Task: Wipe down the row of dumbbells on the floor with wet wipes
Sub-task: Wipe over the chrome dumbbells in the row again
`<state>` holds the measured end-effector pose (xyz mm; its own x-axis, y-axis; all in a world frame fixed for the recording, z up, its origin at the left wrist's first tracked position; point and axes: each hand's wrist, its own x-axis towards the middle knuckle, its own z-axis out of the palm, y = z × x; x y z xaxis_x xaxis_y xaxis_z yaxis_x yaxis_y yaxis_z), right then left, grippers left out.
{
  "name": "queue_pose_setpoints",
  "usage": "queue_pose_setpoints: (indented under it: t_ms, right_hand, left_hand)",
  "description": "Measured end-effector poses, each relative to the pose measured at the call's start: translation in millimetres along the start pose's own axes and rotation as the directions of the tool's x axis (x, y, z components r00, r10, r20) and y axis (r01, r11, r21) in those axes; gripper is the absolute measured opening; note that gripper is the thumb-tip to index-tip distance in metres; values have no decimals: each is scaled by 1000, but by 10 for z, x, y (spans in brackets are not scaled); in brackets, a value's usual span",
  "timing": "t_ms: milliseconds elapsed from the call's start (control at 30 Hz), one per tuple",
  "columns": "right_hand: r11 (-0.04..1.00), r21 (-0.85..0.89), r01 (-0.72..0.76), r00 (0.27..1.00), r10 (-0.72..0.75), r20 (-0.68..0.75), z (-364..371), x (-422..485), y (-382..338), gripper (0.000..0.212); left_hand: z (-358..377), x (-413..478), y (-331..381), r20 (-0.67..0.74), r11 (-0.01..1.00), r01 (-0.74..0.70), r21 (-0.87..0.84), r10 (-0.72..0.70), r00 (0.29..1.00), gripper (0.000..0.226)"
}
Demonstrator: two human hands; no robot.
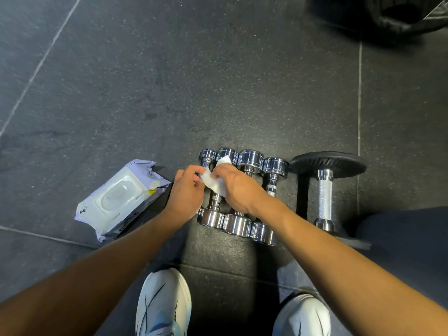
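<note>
While left hand (188, 192) and right hand (234, 189) pinched a wipe (215, 184) over the 9 o'clock dumbbells (211, 218) | progress looked early | 3 o'clock ones seemingly left to do.

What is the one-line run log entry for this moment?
step: wiping dumbbells | left hand: pinches wipe | right hand: grips wipe | wipes pack: lid shut
</note>
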<state>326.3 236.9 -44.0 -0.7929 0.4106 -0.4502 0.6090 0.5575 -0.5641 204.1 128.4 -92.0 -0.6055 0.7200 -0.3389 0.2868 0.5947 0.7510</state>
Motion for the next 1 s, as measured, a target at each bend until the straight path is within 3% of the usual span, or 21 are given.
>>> queue_pose_setpoints:
  t_ms: [133, 267, 367, 633, 800, 867, 1000]
  right_hand:
    - [999, 34, -6, 993, 10, -117, 1, -111, -15, 53]
    - [913, -405, -55, 935, -95, -341, 165, -190, -12, 38]
    - [897, -429, -105, 900, -97, -424, 238, -204, -16, 29]
    - [864, -462, -201, 921, 5, -390, 265, -235, -95, 21]
    - [945, -249, -210, 890, 79, -448, 322, -115, -111, 23]
    - [981, -18, -191, 885, 164, -436, 336, -83, -136, 23]
    - [828, 430, -361, 839, 489, -238, 186, 19, -98, 22]
  left_hand:
    - [-3, 11, -8, 4, 1000, 2, -9, -2, 1000, 30]
    - [9, 14, -9, 5, 999, 7, -34, -6, 1000, 20]
    - [29, 18, 14, 2, 999, 22, -46, -21, 1000, 19]
    - [28, 2, 20, -10, 999, 21, -28, -21, 1000, 25]
    - [22, -10, 23, 5, 1000, 15, -13, -14, 1000, 28]
    - [16, -13, 24, 6, 1000, 8, -9, -7, 1000, 28]
    - [31, -20, 14, -5, 1000, -14, -1, 14, 1000, 28]
